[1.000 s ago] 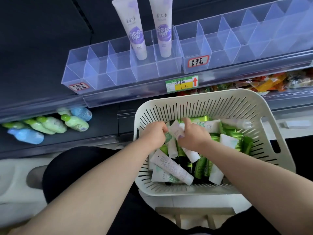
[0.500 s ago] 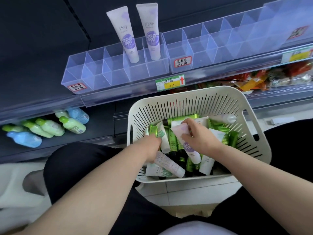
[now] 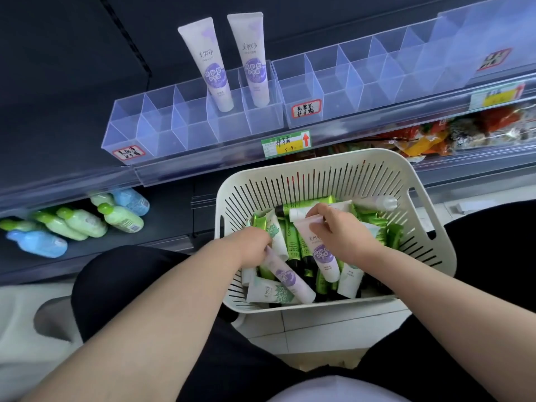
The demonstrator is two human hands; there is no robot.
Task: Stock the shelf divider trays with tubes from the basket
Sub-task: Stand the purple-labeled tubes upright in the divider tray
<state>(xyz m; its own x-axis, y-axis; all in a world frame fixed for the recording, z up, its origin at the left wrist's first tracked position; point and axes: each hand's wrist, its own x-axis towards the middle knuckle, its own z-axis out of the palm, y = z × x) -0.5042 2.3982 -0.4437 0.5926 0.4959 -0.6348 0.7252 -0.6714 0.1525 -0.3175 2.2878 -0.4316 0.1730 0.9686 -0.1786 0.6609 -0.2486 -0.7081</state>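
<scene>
A cream slotted basket (image 3: 417, 198) sits in front of me, filled with several green and white tubes. My right hand (image 3: 340, 235) grips the crimped end of a white tube with a purple label (image 3: 323, 255) inside the basket. My left hand (image 3: 252, 245) holds the end of another white purple-label tube (image 3: 285, 275) that lies slanted over the pile. On the shelf above stands a clear divider tray (image 3: 162, 132) with two white purple-label tubes (image 3: 210, 65) upright in its right compartments. A second clear divider tray (image 3: 362, 82) to the right holds nothing.
Green and blue bottles (image 3: 78, 221) lie on the lower shelf at left. Orange and red snack packets (image 3: 429, 137) lie under the upper shelf at right. A green and yellow price tag (image 3: 285, 143) hangs on the shelf rail. My dark-clad knees flank the basket.
My right hand has lifted its purple-label tube clear of the pile. My left hand moved down and took hold of a second purple-label tube. The view shifted slightly.
</scene>
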